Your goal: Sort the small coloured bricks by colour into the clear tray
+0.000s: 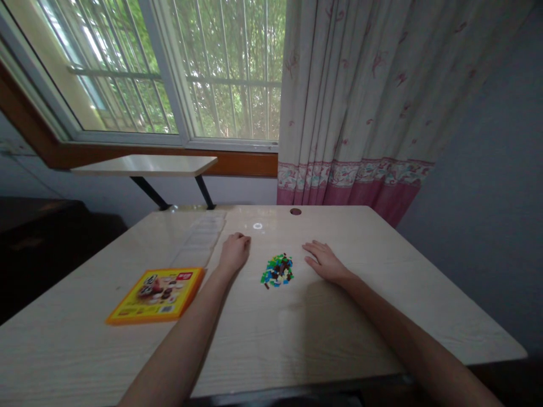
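A small pile of loose building bricks (278, 271) in green, blue, yellow, white and dark brown lies on the pale wooden table (263, 345). Left of the pile, my left hand (236, 250) rests on the tabletop with its fingers curled in. Whatever those fingers may hold is hidden. On the pile's other side lies my right hand (326, 261), its fingers stretched out and nothing in it. Neither hand touches the bricks.
A yellow-orange box (156, 295) with a printed lid lies beside my left forearm. Behind it are clear plastic sheets or trays (197, 237). A raised shelf (148, 164) stands at the back left, and a round cable hole (296, 212) sits near the back edge.
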The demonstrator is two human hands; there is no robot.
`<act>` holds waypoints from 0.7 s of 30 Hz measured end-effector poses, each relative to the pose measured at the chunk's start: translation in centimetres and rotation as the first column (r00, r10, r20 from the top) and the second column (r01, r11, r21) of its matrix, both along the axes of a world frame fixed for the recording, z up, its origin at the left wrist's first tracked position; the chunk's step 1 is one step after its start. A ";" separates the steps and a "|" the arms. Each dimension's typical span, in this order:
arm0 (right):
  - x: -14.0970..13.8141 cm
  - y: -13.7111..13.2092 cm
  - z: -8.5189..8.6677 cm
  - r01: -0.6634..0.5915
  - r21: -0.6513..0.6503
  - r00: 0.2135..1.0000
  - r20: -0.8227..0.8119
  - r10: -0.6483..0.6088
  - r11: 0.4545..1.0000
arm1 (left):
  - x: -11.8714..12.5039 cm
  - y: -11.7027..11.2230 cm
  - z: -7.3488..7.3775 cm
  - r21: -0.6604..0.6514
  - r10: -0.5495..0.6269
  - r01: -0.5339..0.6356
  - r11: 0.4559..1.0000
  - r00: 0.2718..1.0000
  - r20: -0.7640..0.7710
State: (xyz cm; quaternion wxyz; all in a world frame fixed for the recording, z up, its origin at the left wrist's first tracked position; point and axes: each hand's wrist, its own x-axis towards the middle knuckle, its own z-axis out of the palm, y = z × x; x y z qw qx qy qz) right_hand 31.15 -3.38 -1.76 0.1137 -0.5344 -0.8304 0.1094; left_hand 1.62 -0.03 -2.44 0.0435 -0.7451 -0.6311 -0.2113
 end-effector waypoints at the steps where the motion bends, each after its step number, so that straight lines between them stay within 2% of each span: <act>1: -0.4 0.0 0.1 -0.082 0.008 0.995 -0.054 0.083 0.997 | 0.1 -0.1 0.0 0.000 -0.026 0.026 1.000 1.000 -0.003; 3: -1.4 -0.1 0.4 -0.195 0.016 0.971 -0.135 0.195 0.981 | 0.5 -0.4 0.1 -0.004 -0.085 0.085 0.996 0.996 -0.008; 8: -3.3 -0.3 0.9 -0.298 0.013 0.946 -0.130 0.297 0.954 | 2.3 -1.5 0.0 -0.008 -0.210 0.210 0.978 0.977 -0.015; 14: -3.5 -1.0 1.1 -0.339 0.018 0.940 -0.019 0.339 0.941 | 4.1 -2.6 0.2 -0.025 -0.364 0.364 0.931 0.931 0.019; 21: -3.5 -0.7 0.6 -0.391 0.069 0.918 -0.033 0.394 0.918 | 4.6 -3.4 0.7 -0.044 -0.464 0.463 0.885 0.886 0.006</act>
